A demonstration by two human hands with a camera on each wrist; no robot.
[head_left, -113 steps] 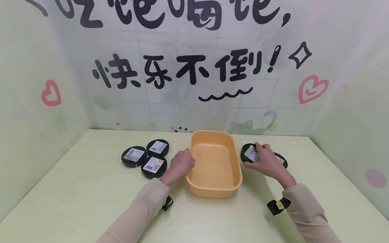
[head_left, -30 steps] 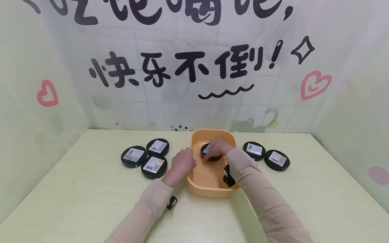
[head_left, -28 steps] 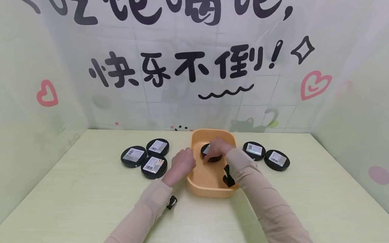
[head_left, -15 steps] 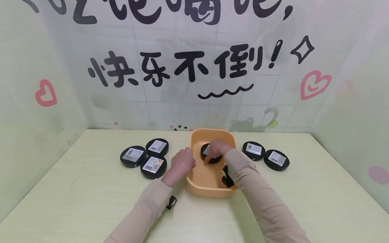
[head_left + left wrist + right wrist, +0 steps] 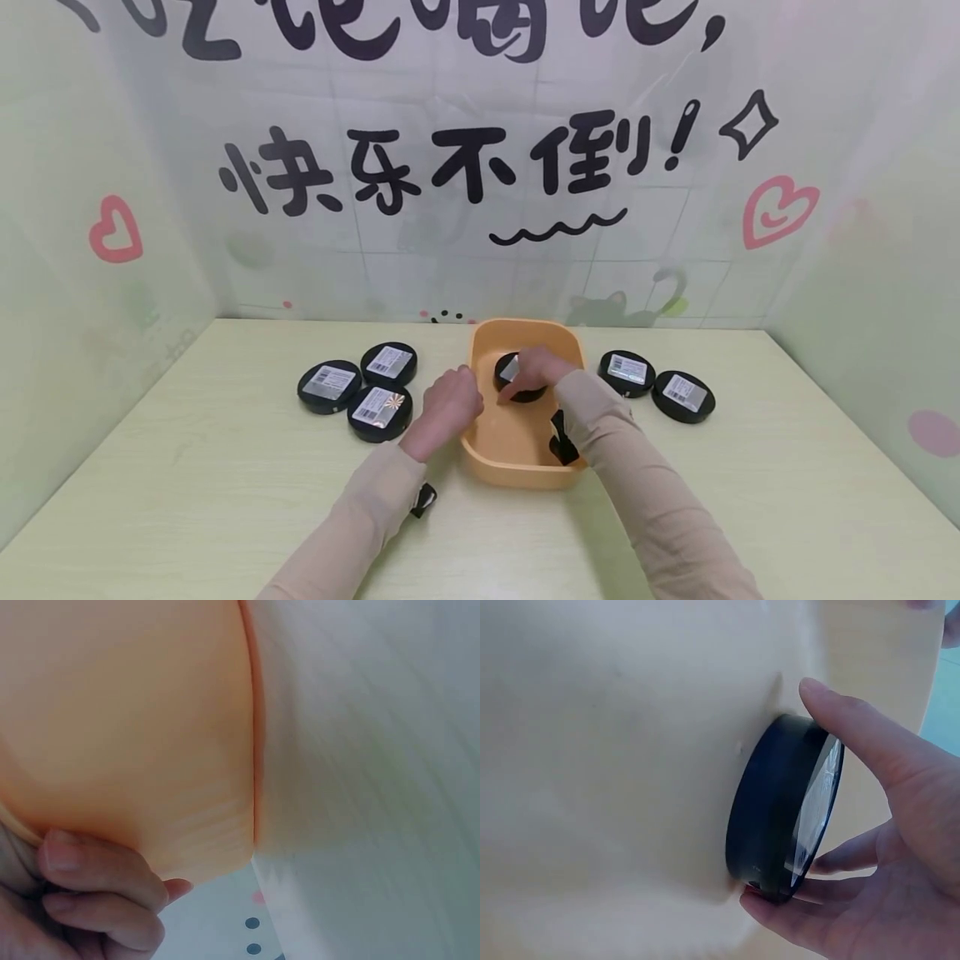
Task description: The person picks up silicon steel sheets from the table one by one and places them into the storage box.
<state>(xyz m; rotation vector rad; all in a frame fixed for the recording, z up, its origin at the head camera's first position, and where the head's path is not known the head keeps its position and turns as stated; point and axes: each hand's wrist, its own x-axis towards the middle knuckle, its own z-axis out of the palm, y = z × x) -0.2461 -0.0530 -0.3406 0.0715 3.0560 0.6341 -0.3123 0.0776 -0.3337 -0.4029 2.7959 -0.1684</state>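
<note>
In the head view an orange plastic basin stands mid-table. My left hand grips its left rim; the left wrist view shows curled fingers at the basin's edge. Inside the basin, toward the back, my right hand holds a flat round black case with a silver label on top. Seen from the right wrist, the thumb is at one side of the case and fingertips at the other. The case sits on or very close to the basin floor; which of these, I cannot tell.
Left of the basin, several similar cases lie grouped: one at the left, one behind, one in front. Two more, a nearer-basin case and an outer case, lie to the right. A printed backdrop closes the table's back.
Since the oldest frame, my right hand has moved left from the right-hand cases into the basin with one case. Over the last second it has barely shifted. My left hand stays on the rim.
</note>
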